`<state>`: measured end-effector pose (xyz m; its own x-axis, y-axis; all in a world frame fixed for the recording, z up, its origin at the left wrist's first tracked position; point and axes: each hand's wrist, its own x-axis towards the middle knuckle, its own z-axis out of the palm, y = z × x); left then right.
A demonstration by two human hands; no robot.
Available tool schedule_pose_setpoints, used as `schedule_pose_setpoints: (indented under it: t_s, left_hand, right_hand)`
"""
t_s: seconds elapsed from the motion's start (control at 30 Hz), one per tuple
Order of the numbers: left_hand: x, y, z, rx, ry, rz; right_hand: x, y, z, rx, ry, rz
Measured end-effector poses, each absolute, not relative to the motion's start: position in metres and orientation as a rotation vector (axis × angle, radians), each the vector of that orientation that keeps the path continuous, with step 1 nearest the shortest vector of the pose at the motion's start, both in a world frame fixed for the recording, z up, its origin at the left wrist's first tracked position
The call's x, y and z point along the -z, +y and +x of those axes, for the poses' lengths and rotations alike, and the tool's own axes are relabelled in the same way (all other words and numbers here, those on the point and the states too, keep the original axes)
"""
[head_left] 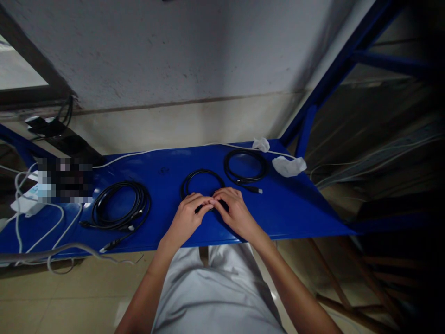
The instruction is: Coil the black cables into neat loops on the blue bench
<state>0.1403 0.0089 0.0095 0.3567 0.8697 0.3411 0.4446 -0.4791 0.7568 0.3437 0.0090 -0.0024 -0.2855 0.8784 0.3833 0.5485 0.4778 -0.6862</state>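
Both my hands rest on a blue shelf [295,208], fingertips meeting over the near side of a small black coiled cable [194,178]. My left hand [187,215] curls its fingers around the cable's near loop. My right hand [234,211] pinches the same stretch from the other side. A second black coil [246,167] with a plug end lies just beyond my right hand. A larger, thicker black coil [120,206] lies to the left of my left hand.
Crumpled white tissue [288,165] lies at the shelf's far right corner. White cables [41,232] and a blurred patch sit at the left end. A blue frame post [333,74] rises at the right; a wall stands behind.
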Motion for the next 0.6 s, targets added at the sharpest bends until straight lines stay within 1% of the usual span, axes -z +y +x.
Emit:
schedule_pose_setpoints:
  t_s: [0.17, 0.43, 0.6]
  left_hand:
    - [-0.009, 0.007, 0.138, -1.038, 1.144, 2.023]
    - [-0.015, -0.014, 0.123, -0.929, 1.168, 2.049]
    - [-0.017, -0.027, 0.119, -0.837, 1.194, 2.154]
  right_hand:
    - [0.0, 0.008, 0.346, -0.485, -2.018, -1.179]
    - [-0.009, -0.014, 0.359, -0.536, -2.305, -0.941]
    - [-0.01, -0.018, 0.358, -0.334, -2.43, -0.923]
